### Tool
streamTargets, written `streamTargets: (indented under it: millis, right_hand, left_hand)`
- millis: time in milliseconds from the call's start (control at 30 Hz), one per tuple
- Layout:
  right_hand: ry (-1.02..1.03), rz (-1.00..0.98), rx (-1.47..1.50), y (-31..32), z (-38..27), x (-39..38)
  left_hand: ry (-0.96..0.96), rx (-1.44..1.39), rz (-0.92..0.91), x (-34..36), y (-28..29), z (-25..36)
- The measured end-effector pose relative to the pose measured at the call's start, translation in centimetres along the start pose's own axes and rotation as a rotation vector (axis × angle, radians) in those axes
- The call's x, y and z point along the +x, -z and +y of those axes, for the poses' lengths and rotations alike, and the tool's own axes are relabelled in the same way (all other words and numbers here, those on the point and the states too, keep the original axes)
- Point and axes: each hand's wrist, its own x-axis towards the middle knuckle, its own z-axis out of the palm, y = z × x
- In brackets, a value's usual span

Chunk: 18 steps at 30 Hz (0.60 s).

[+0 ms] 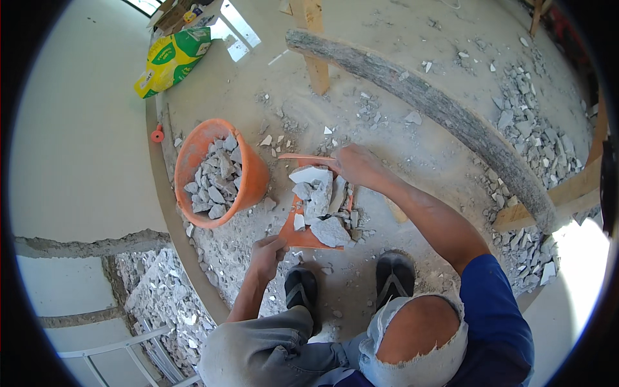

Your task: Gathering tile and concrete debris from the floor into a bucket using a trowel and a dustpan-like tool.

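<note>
My left hand point(267, 255) grips the lower left corner of an orange plastic sheet point(290, 237), fingers closed on it. My right hand point(351, 164) is closed on the sheet's far edge at the upper right. Grey and white rubble chunks point(329, 229) lie piled on the sheet between my hands. Left of the sheet stands an orange bucket point(255, 182), slightly tilted in view, with broken chunks point(216, 177) inside. My sandalled feet are just below the sheet.
A long weathered plank point(419, 103) on wooden supports point(316, 74) runs along the right. Rubble point(525, 122) is scattered there. A yellow-green sack point(171, 61) lies upper left. An aluminium ladder point(142, 340) and a broken-edged drop with rubble are at lower left.
</note>
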Motion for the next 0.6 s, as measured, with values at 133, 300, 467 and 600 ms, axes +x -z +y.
streamTargets:
  millis: [133, 300, 467, 600]
  right_hand:
    - [-0.084, -0.057, -0.004, 3.5, -1.5, -3.1]
    - [-0.201, -0.078, -0.071, 9.2, -2.6, -5.7]
    - [-0.09, -0.061, -0.411, 16.9, -9.7, -5.0]
    - [-0.08, -0.1, -0.553, 21.7, -19.3, -1.0]
  left_hand:
    - [-0.04, 0.049, -0.139, -1.2, -0.2, 2.2]
    - [-0.083, 0.085, -0.286, -4.2, -2.0, 7.0]
    - [-0.107, 0.004, -0.399, -6.6, 0.2, 12.5]
    - [-0.27, -0.083, -0.403, -9.0, 4.4, 19.4]
